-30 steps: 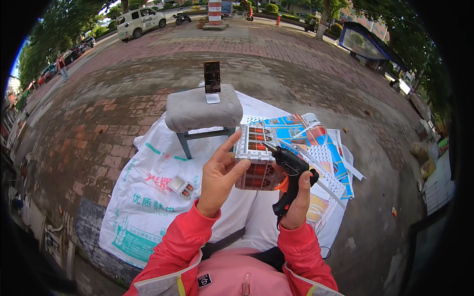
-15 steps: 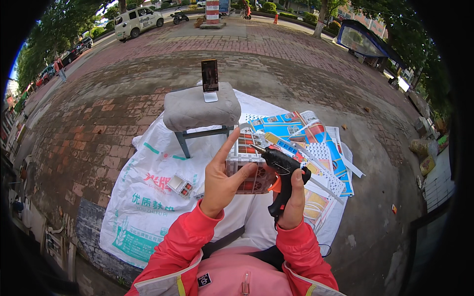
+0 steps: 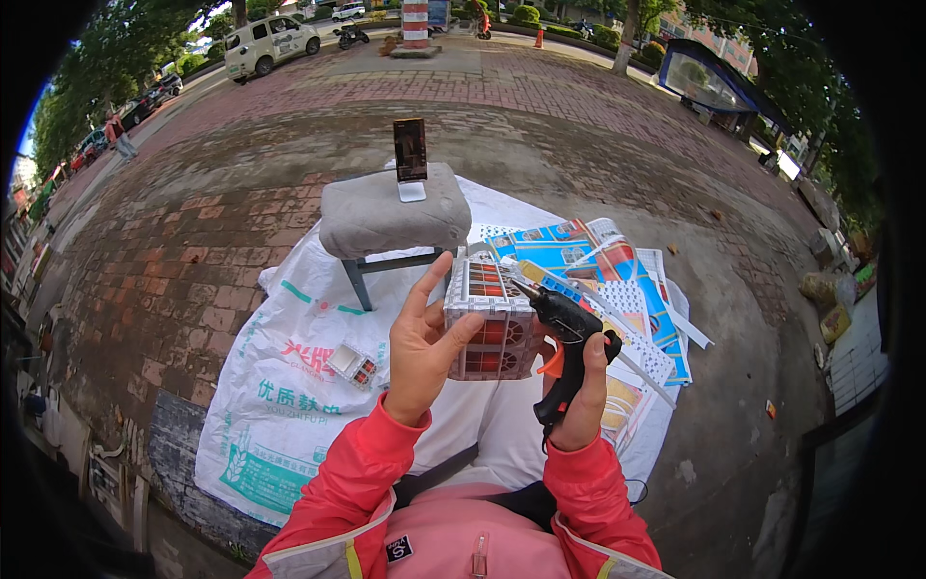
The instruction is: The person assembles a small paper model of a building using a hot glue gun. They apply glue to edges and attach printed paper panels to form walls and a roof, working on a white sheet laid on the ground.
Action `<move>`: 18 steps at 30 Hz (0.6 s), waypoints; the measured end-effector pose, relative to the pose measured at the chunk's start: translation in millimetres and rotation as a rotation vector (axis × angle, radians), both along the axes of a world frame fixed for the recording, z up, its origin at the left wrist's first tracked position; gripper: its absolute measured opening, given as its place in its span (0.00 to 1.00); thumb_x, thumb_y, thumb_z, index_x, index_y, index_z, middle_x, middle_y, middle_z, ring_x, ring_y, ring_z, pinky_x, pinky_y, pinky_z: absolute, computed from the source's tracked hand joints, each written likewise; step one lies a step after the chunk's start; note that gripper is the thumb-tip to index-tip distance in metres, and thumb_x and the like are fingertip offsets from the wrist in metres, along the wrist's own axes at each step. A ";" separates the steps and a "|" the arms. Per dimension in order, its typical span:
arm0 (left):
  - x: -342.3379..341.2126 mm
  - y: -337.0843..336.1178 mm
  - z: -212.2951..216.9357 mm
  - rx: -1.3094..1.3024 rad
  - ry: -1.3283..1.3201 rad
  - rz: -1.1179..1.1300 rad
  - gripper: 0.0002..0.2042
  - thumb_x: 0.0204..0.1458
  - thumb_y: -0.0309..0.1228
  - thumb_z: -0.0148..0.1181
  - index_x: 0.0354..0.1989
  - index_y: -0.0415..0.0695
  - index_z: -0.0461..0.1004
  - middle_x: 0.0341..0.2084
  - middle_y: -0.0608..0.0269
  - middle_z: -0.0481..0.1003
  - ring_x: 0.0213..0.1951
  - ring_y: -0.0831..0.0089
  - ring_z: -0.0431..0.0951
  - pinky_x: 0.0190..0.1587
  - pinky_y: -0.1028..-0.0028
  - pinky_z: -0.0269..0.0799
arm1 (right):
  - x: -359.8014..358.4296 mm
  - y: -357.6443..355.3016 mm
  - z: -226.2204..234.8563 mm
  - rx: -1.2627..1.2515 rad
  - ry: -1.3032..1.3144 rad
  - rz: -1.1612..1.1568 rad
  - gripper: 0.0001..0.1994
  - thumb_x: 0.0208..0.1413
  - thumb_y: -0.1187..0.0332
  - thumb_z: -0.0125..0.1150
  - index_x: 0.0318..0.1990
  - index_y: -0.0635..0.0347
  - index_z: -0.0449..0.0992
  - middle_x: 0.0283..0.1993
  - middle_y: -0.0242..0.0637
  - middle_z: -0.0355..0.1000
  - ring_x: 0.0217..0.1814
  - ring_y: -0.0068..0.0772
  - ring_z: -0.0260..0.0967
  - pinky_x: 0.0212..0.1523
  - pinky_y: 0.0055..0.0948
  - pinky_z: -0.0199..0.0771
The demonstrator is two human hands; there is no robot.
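My left hand (image 3: 422, 349) grips a small boxy paper model building (image 3: 487, 345) by its left side. The thumb presses on its near face and the index finger points up past its far left corner. Red panels and dark round window prints show on the grey walls. In my right hand (image 3: 583, 403) is a black hot glue gun (image 3: 571, 326) with an orange trigger. Its nozzle points up and left, close to the model's upper right edge; I cannot tell whether it touches. A smaller paper model piece (image 3: 353, 366) lies on the white sack at the left.
Printed card sheets (image 3: 617, 280) and cut strips are spread at the right of the white woven sack (image 3: 280, 405). Beyond it, a grey padded stool (image 3: 395, 217) bears a phone (image 3: 410, 151) on a stand. Brick paving (image 3: 203, 261) surrounds the sack; a van (image 3: 270, 45) is parked far off.
The glue gun and my right hand have shifted right. The model has turned a little, showing more of its near face, and my left hand has moved slightly left and down.
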State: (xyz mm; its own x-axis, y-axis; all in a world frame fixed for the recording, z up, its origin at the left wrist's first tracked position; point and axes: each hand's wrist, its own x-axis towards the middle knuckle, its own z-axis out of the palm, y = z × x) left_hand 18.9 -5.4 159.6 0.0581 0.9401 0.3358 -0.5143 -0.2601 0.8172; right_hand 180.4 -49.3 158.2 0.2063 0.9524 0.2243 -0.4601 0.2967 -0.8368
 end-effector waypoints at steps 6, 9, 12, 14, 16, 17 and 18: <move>-7.1 3.5 -2.0 0.030 0.033 0.042 0.37 0.54 0.19 0.60 0.71 0.41 0.48 0.31 0.69 0.78 0.36 0.85 0.74 0.44 0.82 0.68 | 3.6 3.0 -1.3 0.068 0.004 -0.025 0.27 0.64 0.46 0.45 0.57 0.61 0.69 0.51 0.39 0.74 0.53 0.30 0.69 0.54 0.34 0.63; -7.5 3.9 -3.3 0.035 0.008 0.028 0.37 0.54 0.19 0.60 0.71 0.41 0.48 0.31 0.69 0.77 0.35 0.85 0.74 0.45 0.82 0.68 | 2.1 1.9 -1.1 0.047 0.020 -0.039 0.27 0.65 0.46 0.44 0.58 0.60 0.69 0.50 0.38 0.75 0.54 0.30 0.69 0.53 0.33 0.63; -8.3 5.9 -4.2 0.048 -0.025 0.000 0.37 0.54 0.19 0.59 0.71 0.41 0.48 0.31 0.69 0.77 0.35 0.86 0.73 0.45 0.82 0.67 | 0.8 0.1 1.2 0.058 0.026 -0.014 0.27 0.64 0.46 0.45 0.58 0.61 0.69 0.52 0.39 0.74 0.55 0.31 0.69 0.55 0.33 0.62; -6.9 9.5 -4.5 -0.006 0.038 0.007 0.40 0.53 0.20 0.61 0.72 0.42 0.44 0.36 0.66 0.75 0.35 0.84 0.74 0.43 0.82 0.68 | -2.7 0.5 2.0 0.049 0.021 -0.041 0.27 0.64 0.47 0.46 0.57 0.62 0.69 0.53 0.38 0.73 0.54 0.31 0.69 0.55 0.33 0.62; -2.2 8.5 -5.6 -0.029 0.129 0.055 0.44 0.51 0.23 0.65 0.72 0.42 0.41 0.43 0.60 0.72 0.40 0.77 0.73 0.46 0.78 0.69 | -6.9 -0.6 2.2 0.041 0.026 -0.053 0.27 0.64 0.47 0.48 0.57 0.64 0.69 0.53 0.37 0.71 0.53 0.30 0.69 0.57 0.30 0.63; 3.3 5.1 -7.0 -0.030 0.187 0.099 0.47 0.50 0.26 0.67 0.72 0.41 0.39 0.49 0.55 0.69 0.45 0.72 0.72 0.49 0.74 0.69 | -9.1 -0.9 2.1 0.012 0.018 -0.070 0.26 0.64 0.49 0.49 0.56 0.65 0.70 0.52 0.38 0.72 0.53 0.29 0.69 0.56 0.30 0.64; 9.4 1.9 -8.3 -0.032 0.246 0.143 0.50 0.48 0.29 0.70 0.72 0.40 0.37 0.54 0.50 0.65 0.50 0.67 0.71 0.52 0.69 0.69 | -11.0 -1.4 1.9 0.006 0.013 -0.074 0.25 0.64 0.51 0.50 0.55 0.67 0.70 0.52 0.38 0.72 0.52 0.28 0.69 0.56 0.29 0.65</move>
State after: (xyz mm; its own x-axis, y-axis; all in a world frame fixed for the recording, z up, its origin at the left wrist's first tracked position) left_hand 28.3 -3.6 151.2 0.0005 0.9547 0.2975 -0.2592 -0.2872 0.9221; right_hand 169.4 -50.7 160.1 0.2791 0.9330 0.2273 -0.4471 0.3357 -0.8291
